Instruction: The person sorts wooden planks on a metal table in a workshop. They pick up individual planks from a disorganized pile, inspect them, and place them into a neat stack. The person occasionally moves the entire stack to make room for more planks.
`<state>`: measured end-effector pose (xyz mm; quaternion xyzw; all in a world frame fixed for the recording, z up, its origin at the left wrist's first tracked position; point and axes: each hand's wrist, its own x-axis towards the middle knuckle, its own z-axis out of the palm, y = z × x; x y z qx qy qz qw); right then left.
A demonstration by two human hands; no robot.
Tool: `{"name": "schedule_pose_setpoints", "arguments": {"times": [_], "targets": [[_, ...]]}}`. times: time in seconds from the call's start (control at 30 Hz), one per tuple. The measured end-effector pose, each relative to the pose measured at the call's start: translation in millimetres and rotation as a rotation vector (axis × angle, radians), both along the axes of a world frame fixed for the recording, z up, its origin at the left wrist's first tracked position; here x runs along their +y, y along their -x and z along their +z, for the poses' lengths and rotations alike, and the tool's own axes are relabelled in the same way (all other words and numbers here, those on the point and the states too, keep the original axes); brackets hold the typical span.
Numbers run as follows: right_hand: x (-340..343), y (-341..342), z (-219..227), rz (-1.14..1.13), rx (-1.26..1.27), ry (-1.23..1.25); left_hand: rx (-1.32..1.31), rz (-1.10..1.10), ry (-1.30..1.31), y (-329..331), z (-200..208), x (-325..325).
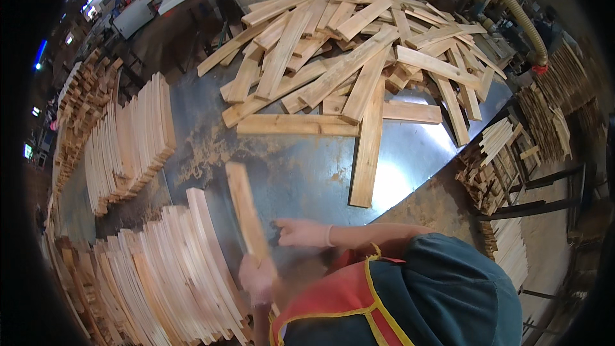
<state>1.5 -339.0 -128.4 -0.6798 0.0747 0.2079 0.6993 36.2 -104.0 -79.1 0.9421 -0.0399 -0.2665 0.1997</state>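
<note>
My left hand (257, 279), low in the head view, is closed around a wooden board (245, 208) near its lower part. The board stands out lengthwise away from me and is slightly smeared by motion. To its right is my right hand (303, 234), apart from the board, with some fingers stretched out to the left over the metal table (301, 173). Nothing shows in that hand. A row of boards (173, 269) standing on edge, packed side by side, lies just left of my left hand.
A large loose heap of boards (346, 51) covers the far part of the table, one board (367, 160) jutting toward me. Another neat row (131, 144) stands at the left. Sawdust (214, 150) lies on the metal. Stacked wood (490, 160) and a hose (522, 16) are at the right.
</note>
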Motion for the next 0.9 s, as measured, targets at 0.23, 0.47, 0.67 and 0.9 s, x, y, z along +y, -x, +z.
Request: {"name": "schedule_pose_setpoints", "arguments": {"times": [0.23, 0.47, 0.67, 0.9], "targets": [[-271, 28, -47, -0.932, 0.004, -0.261, -0.435, 0.091, -0.741, -11, -62, 94], [-468, -37, -26, -1.113, 0.01, 0.277, -0.653, -0.304, -0.297, -123, -32, -147], [-497, -121, -16, -1.278, 0.163, 0.623, -0.628, -0.689, -0.065, -213, -40, -398], [-502, -84, -6, -1.126, 0.011, 0.231, -0.481, -0.889, 0.439, -212, -51, -451]]}}
